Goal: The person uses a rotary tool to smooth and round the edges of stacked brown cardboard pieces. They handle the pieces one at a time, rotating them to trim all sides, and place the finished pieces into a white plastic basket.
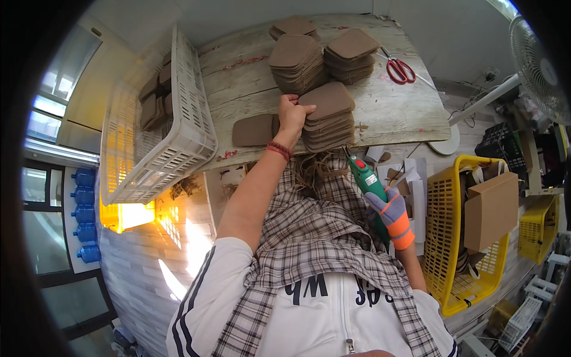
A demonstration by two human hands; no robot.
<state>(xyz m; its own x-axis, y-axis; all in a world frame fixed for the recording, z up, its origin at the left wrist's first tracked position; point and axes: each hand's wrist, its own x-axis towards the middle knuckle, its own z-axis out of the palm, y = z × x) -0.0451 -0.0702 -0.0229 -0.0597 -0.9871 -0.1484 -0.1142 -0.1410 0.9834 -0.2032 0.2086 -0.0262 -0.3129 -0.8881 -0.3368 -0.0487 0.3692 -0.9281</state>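
Observation:
My left hand [292, 119], bare with a red bracelet at the wrist, is at the left edge of a stack of brown rounded pads [328, 104] by the table's near edge. Its thumb lies on the top pad and its fingers are closed at the rim. In a grey and orange glove, my right hand [392, 214] is wrapped round a green handheld power cutter [361, 172]. The cutter's tip points at the table edge, just right of the stack. Left of my left hand, a flat brown pad [253, 130] lies on the table. Brown trimmings [315, 172] rest on my lap.
Behind stand more pad stacks [294, 56] and red-handled scissors [401, 71] on the wooden table [238, 77]. A white crate [193, 107] with brown pads flanks the left. To the right are a yellow basket [443, 226], a cardboard box [491, 211] and a fan [538, 65].

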